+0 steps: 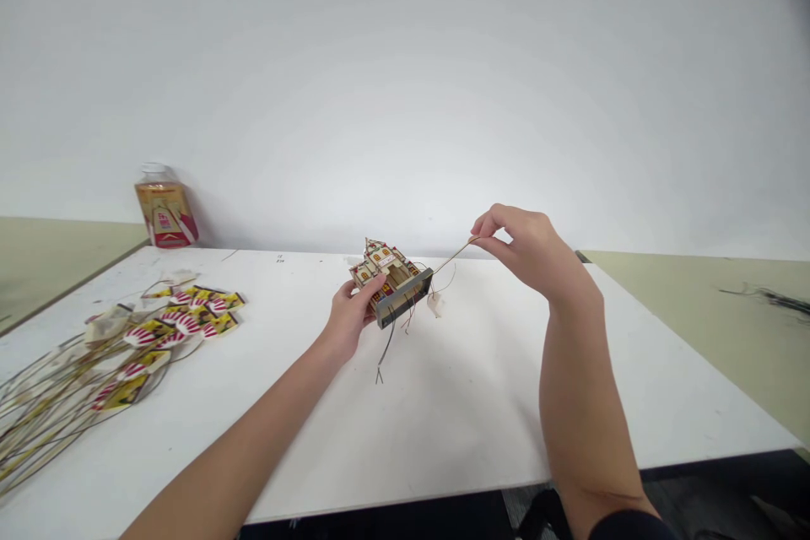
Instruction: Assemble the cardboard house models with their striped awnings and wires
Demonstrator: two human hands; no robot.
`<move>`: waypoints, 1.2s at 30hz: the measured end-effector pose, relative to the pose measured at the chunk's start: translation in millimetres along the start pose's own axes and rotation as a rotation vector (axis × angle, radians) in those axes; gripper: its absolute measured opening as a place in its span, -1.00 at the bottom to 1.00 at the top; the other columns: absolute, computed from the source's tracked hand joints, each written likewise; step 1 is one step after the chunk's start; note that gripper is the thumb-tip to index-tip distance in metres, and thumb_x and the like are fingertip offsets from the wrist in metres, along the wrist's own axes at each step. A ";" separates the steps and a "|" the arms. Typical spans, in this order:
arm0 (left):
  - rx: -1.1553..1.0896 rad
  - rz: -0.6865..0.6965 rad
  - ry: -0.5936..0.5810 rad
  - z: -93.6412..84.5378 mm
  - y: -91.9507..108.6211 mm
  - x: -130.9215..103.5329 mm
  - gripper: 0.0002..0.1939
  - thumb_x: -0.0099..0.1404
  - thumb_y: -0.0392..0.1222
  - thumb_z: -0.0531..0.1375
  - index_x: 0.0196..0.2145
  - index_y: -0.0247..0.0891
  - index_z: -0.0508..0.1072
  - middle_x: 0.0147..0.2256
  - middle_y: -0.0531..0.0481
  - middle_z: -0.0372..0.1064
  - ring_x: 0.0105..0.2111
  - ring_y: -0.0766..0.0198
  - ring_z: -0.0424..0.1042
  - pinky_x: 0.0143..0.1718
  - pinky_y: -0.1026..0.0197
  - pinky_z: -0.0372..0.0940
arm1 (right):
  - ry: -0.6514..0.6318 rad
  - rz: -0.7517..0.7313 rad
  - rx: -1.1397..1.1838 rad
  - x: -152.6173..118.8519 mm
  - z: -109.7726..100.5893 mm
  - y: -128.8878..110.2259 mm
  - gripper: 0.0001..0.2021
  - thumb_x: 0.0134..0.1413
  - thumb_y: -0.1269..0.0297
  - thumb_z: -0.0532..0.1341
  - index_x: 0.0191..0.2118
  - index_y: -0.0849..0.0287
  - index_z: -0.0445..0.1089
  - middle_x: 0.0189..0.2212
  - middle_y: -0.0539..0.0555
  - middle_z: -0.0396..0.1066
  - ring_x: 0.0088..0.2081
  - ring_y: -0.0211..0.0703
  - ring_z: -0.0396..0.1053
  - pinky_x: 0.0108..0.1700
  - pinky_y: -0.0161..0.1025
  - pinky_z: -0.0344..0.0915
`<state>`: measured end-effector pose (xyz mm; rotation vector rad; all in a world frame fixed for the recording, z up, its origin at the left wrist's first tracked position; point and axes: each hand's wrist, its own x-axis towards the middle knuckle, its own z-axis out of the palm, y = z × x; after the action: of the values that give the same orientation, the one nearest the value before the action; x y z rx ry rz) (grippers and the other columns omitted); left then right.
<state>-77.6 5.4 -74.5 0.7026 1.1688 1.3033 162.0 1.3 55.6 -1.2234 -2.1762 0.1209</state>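
My left hand point(347, 316) is closed around a small model house point(385, 263), its thumb pressed on the decorated front. The house is tilted, and its grey base point(405, 298) faces me with the hollow underside partly showing. Several thin wires hang from the base, among them a dark wire point(386, 346) with a split end. Up and to the right, my right hand point(515, 249) pinches the end of a thin brown wire point(452, 256), which runs taut from the base's right corner. A small whitish tag point(435, 304) hangs near that corner.
On the left of the white table point(468, 413) lies a bundle of wires point(56, 405) with red, white and yellow printed pieces point(183, 321). A bottle with a gold and red label point(165, 207) leans near the wall. Dark wires point(785, 299) lie on the greenish surface at right.
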 end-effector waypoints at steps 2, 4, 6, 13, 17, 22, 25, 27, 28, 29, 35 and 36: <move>-0.083 -0.060 -0.020 0.3 0.8 0.7 -0.48 -0.01 0.02 0.35 -0.14 -0.31 0.41 -0.17 -0.16 0.45 -0.37 0.25 0.49 -0.38 0.26 0.41 | 0.020 0.002 0.009 1.0 1.2 -0.8 -0.87 0.18 0.30 0.07 -0.40 0.15 0.16 -0.30 0.05 0.38 -0.27 -0.20 0.32 -0.36 -0.31 0.14; -0.220 -0.129 -0.066 0.4 3.4 0.7 -0.52 0.04 0.03 0.31 -0.12 -0.26 0.41 -0.14 -0.14 0.45 -0.31 0.18 0.50 -0.35 0.20 0.44 | 0.024 0.002 0.016 3.2 4.2 -0.9 -0.87 0.19 0.29 0.06 -0.38 0.14 0.15 -0.30 0.05 0.38 -0.28 -0.20 0.32 -0.36 -0.31 0.14; -0.350 -0.154 -0.121 0.3 7.6 -0.1 -0.54 0.11 0.04 0.24 -0.07 -0.21 0.39 -0.11 -0.11 0.44 -0.23 0.11 0.50 -0.30 0.14 0.45 | 0.002 0.009 0.018 6.1 8.6 0.6 -0.88 0.19 0.28 0.07 -0.37 0.14 0.15 -0.32 0.04 0.37 -0.29 -0.21 0.32 -0.36 -0.31 0.14; -0.440 -0.062 -0.115 -1.3 19.6 -5.7 -0.59 0.19 0.10 0.14 -0.07 -0.16 0.39 -0.08 -0.07 0.43 -0.13 0.14 0.46 -0.29 0.20 0.45 | -0.329 0.141 0.128 14.7 23.7 15.6 -0.83 0.05 0.18 0.17 -0.43 0.15 0.26 -0.35 0.02 0.36 -0.32 -0.23 0.31 -0.36 -0.30 0.19; -0.462 -0.081 -0.060 -1.7 20.6 -7.3 -0.59 0.18 0.12 0.16 -0.12 -0.18 0.42 -0.06 -0.05 0.42 -0.10 0.13 0.44 -0.25 0.19 0.45 | -0.637 0.195 0.256 21.7 37.8 21.8 -0.80 -0.09 0.16 0.26 -0.41 0.16 0.30 -0.44 -0.01 0.33 -0.41 -0.27 0.28 -0.45 -0.34 0.15; -0.493 -0.068 -0.086 -2.8 21.3 -6.3 -0.61 0.18 0.10 0.16 -0.14 -0.20 0.43 -0.06 -0.06 0.42 -0.08 0.12 0.43 -0.24 0.19 0.45 | -0.807 0.143 0.420 29.3 62.1 25.1 -0.71 -0.07 0.19 0.25 -0.18 0.13 0.29 -0.42 -0.06 0.27 -0.41 -0.32 0.22 -0.39 -0.34 0.16; -0.477 -0.050 -0.076 -2.9 21.1 -5.0 -0.62 0.20 0.12 0.13 -0.16 -0.19 0.43 -0.08 -0.05 0.43 -0.10 0.13 0.44 -0.25 0.19 0.45 | -0.871 0.087 0.504 29.8 72.1 20.9 -0.72 -0.06 0.20 0.25 -0.21 0.14 0.24 -0.35 -0.04 0.26 -0.39 -0.34 0.18 -0.38 -0.36 0.14; -0.463 -0.039 -0.068 -2.5 20.7 -4.5 -0.62 0.19 0.13 0.14 -0.17 -0.18 0.43 -0.09 -0.05 0.43 -0.11 0.14 0.44 -0.24 0.19 0.45 | -0.886 0.051 0.553 29.4 76.4 15.4 -0.76 -0.02 0.17 0.23 -0.30 0.16 0.19 -0.40 -0.07 0.20 -0.42 -0.36 0.12 -0.40 -0.37 0.10; -0.457 -0.033 -0.066 -2.2 20.5 -4.5 -0.61 0.18 0.13 0.14 -0.17 -0.18 0.43 -0.09 -0.05 0.44 -0.12 0.14 0.44 -0.24 0.19 0.45 | -0.877 0.037 0.568 29.3 78.0 12.5 -0.76 0.02 0.14 0.21 -0.35 0.16 0.16 -0.44 -0.09 0.14 -0.45 -0.37 0.08 -0.42 -0.37 0.06; -0.450 -0.028 -0.066 -2.0 20.4 -4.6 -0.61 0.18 0.13 0.14 -0.17 -0.18 0.43 -0.10 -0.05 0.44 -0.12 0.14 0.44 -0.23 0.19 0.45 | -0.857 0.028 0.574 29.3 79.2 9.8 -0.74 0.06 0.10 0.18 -0.39 0.16 0.13 -0.47 -0.10 0.07 -0.47 -0.37 0.03 -0.44 -0.38 0.02; -0.476 -0.025 -0.078 -2.0 20.7 -4.8 -0.62 0.19 0.11 0.15 -0.16 -0.19 0.43 -0.11 -0.05 0.44 -0.18 0.17 0.46 -0.26 0.19 0.44 | -0.741 0.065 0.489 29.7 72.9 9.7 -0.65 0.09 0.03 0.13 -0.49 0.16 0.04 -0.53 -0.11 -0.07 -0.51 -0.37 -0.09 -0.48 -0.36 -0.09; -0.487 -0.030 -0.082 -2.4 20.4 -4.0 -0.62 0.19 0.10 0.15 -0.15 -0.20 0.43 -0.10 -0.05 0.43 -0.18 0.18 0.46 -0.26 0.20 0.44 | -0.721 0.075 0.481 29.3 69.1 11.9 -0.66 0.07 0.05 0.15 -0.48 0.16 0.05 -0.53 -0.11 -0.06 -0.51 -0.37 -0.07 -0.47 -0.36 -0.09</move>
<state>-86.5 5.0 -55.6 0.3740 0.7482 1.4469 120.9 46.4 10.2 -1.0673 -2.4532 1.2027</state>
